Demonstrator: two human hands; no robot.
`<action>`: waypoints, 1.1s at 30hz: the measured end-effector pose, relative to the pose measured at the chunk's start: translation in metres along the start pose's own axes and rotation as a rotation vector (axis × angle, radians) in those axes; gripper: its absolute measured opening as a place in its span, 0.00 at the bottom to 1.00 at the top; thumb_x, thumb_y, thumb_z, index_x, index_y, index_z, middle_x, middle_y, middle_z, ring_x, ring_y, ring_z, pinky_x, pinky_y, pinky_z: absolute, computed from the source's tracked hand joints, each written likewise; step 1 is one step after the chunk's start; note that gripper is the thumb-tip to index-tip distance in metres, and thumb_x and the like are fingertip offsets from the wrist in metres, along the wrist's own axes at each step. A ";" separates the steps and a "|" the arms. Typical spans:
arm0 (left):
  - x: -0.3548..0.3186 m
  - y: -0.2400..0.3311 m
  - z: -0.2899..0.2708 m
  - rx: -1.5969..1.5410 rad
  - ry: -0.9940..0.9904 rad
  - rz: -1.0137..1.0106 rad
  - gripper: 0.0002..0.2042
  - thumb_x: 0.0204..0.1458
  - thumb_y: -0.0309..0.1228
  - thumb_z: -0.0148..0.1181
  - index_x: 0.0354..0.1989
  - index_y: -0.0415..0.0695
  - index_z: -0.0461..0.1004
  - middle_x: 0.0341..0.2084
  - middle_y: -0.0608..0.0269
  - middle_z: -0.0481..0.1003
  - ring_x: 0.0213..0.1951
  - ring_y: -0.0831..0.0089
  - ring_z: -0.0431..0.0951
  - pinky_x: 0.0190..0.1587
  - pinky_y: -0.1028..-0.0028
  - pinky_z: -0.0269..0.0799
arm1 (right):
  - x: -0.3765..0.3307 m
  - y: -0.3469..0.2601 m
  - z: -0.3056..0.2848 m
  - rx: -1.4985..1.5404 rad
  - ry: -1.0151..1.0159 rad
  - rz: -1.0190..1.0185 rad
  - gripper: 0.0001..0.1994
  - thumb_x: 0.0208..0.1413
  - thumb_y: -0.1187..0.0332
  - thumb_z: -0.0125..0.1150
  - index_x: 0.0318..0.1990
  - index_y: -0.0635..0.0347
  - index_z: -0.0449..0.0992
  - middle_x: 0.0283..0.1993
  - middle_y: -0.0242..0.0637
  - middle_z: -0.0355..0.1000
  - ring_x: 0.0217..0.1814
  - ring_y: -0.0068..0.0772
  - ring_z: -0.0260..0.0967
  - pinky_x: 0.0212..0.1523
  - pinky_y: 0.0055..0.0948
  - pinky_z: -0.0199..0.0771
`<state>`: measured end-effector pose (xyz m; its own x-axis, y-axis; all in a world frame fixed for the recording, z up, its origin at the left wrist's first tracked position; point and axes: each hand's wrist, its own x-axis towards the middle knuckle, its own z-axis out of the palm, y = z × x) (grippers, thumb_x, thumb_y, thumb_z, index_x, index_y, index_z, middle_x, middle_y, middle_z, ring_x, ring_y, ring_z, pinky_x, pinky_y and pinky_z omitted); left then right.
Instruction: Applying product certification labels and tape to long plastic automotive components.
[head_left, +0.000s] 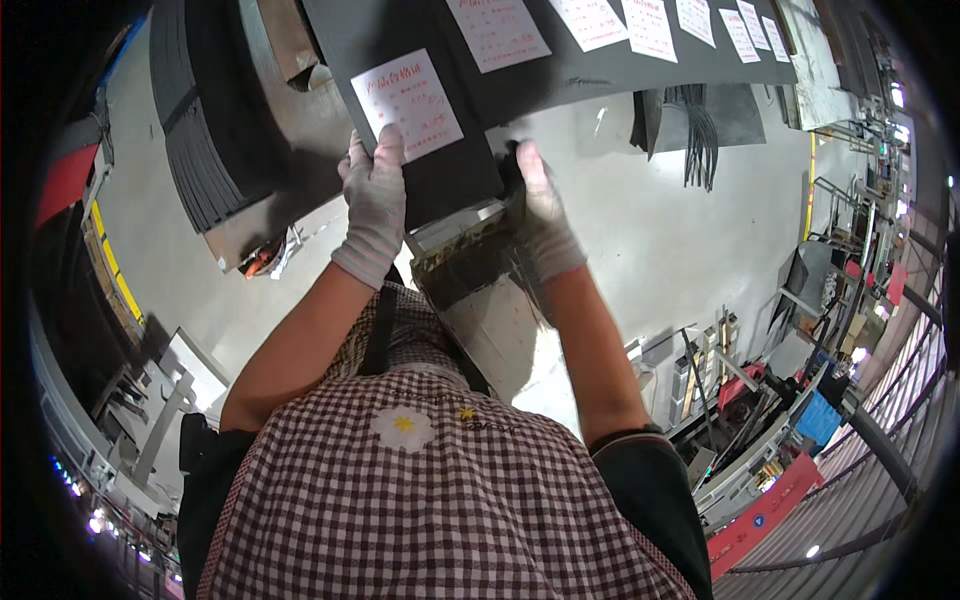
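My left hand (374, 208), in a pale knit glove, grips the near left edge of a flat black panel (445, 190). Its thumb presses on a white paper slip (408, 105) with red print that lies on the panel, and its other fingers are partly hidden beneath. Beside the panel's near right corner is my right hand (546, 208), gloved too, with the thumb pointing away from me. Its fingers are hidden and blurred against a dark patch, so I cannot tell whether it holds anything.
More white slips (497, 30) lie on black panels toward the far right. Stacked black strips (195, 140) stand at left. Thin black strips (697, 140) hang over the far side. A worn metal-edged stand (470, 255) is just below my hands. Racks with metal bars (700, 370) stand at right.
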<state>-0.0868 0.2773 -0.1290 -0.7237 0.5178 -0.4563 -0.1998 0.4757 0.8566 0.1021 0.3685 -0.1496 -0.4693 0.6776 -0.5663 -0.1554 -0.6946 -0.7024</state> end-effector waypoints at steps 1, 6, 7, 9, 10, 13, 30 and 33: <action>-0.007 0.013 0.003 -0.043 0.053 -0.008 0.41 0.57 0.58 0.55 0.69 0.37 0.57 0.55 0.45 0.62 0.58 0.56 0.66 0.63 0.67 0.59 | 0.000 -0.007 0.006 0.004 -0.002 0.010 0.28 0.56 0.47 0.65 0.53 0.62 0.73 0.46 0.33 0.72 0.47 0.29 0.68 0.51 0.30 0.68; 0.010 -0.019 -0.006 -0.133 -0.016 0.010 0.37 0.58 0.55 0.55 0.68 0.42 0.60 0.58 0.43 0.61 0.60 0.53 0.65 0.63 0.64 0.61 | -0.006 -0.070 0.055 -0.566 -0.276 0.175 0.33 0.51 0.48 0.70 0.57 0.67 0.74 0.50 0.41 0.77 0.54 0.32 0.72 0.57 0.30 0.69; 0.001 -0.022 -0.005 -0.106 0.005 -0.007 0.36 0.58 0.55 0.55 0.67 0.42 0.62 0.59 0.43 0.61 0.60 0.52 0.65 0.62 0.63 0.62 | -0.008 -0.067 0.050 -0.539 -0.341 0.124 0.32 0.50 0.50 0.72 0.55 0.66 0.76 0.49 0.41 0.78 0.53 0.32 0.72 0.57 0.32 0.69; -0.027 -0.035 -0.004 -0.073 -0.020 0.075 0.33 0.59 0.55 0.54 0.63 0.40 0.65 0.57 0.41 0.64 0.60 0.50 0.65 0.61 0.62 0.62 | -0.018 -0.086 0.040 -0.787 -0.490 0.138 0.32 0.50 0.48 0.71 0.55 0.66 0.76 0.49 0.42 0.78 0.53 0.34 0.72 0.57 0.33 0.69; -0.060 -0.016 0.002 -0.134 -0.114 0.114 0.34 0.58 0.56 0.54 0.63 0.40 0.65 0.53 0.39 0.67 0.59 0.49 0.67 0.61 0.62 0.63 | -0.023 -0.094 0.028 -1.027 -0.622 0.159 0.33 0.49 0.46 0.71 0.55 0.65 0.76 0.49 0.44 0.78 0.53 0.36 0.73 0.57 0.33 0.69; -0.081 -0.047 0.004 0.098 0.047 0.025 0.35 0.57 0.56 0.56 0.63 0.39 0.64 0.50 0.39 0.69 0.57 0.50 0.68 0.60 0.61 0.63 | -0.043 -0.103 0.034 -1.639 -0.514 0.206 0.37 0.49 0.41 0.68 0.58 0.63 0.74 0.53 0.48 0.76 0.58 0.43 0.73 0.59 0.33 0.69; -0.125 0.061 -0.088 -0.258 -0.295 -0.302 0.07 0.57 0.30 0.59 0.37 0.38 0.73 0.22 0.66 0.71 0.25 0.77 0.72 0.30 0.76 0.72 | -0.095 -0.140 0.115 -1.538 -0.807 -0.251 0.17 0.64 0.53 0.51 0.52 0.48 0.78 0.37 0.42 0.78 0.38 0.50 0.76 0.41 0.41 0.76; -0.082 0.004 -0.091 -0.376 -0.198 -0.311 0.10 0.58 0.33 0.60 0.34 0.39 0.73 0.22 0.66 0.70 0.25 0.77 0.70 0.33 0.74 0.71 | -0.051 -0.144 0.088 -1.821 -0.468 -0.451 0.19 0.60 0.47 0.55 0.41 0.51 0.82 0.34 0.40 0.78 0.36 0.47 0.76 0.38 0.40 0.76</action>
<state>-0.0879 0.1722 -0.0664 -0.4607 0.5348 -0.7084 -0.6349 0.3592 0.6840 0.0716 0.4121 0.0184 -0.8668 0.3843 -0.3178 0.4947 0.7426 -0.4514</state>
